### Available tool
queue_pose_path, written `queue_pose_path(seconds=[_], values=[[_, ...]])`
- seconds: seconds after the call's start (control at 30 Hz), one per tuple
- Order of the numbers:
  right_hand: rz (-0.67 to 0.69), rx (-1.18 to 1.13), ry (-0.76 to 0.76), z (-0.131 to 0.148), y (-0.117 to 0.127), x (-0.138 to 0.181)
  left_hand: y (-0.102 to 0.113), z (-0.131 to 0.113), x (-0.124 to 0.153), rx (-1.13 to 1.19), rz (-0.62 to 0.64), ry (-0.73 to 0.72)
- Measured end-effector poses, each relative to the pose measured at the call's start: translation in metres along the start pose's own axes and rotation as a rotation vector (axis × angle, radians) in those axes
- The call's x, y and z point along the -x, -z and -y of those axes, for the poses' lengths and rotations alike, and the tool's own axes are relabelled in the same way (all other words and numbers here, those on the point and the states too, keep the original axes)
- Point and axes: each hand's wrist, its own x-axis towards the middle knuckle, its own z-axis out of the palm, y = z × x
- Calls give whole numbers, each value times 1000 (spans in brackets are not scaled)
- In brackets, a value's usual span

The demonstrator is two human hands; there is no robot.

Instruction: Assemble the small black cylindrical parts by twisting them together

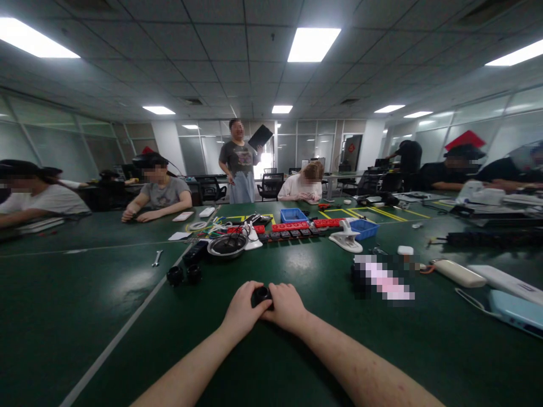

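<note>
Both hands meet at the middle of the green table [190, 345], around a small black round part [262, 293] with a ring-like top. My left hand [245, 305] wraps its left side, thumb across the near side. From the right, my right hand [286, 305] closes on the same part, its thumb near the other thumb. The fingers hide most of the part, so its exact kind cannot be made out. Two similar black round parts, one on the left [175, 276] and one beside it [194, 273], stand on the table to the left of my hands.
A wrench [157, 258] lies at left. Beyond my hands are a metal bowl [227, 246], red power strips [292, 226], a blue bin [293, 215] and a white clamp stand [346, 237]. A power bank [459, 273] lies at right. Several people sit around the table; one person stands behind.
</note>
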Motion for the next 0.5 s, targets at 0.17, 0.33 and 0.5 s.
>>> queue_pose_path(seconds=[0.17, 0.33, 0.5], values=[[158, -325, 90, -19, 6, -5, 8, 9, -4, 155, 168, -42], [306, -481, 65, -34, 3, -12, 12, 13, -5, 216, 227, -40], [186, -330, -37, -21, 0, -8, 5, 12, -5, 155, 136, -10]])
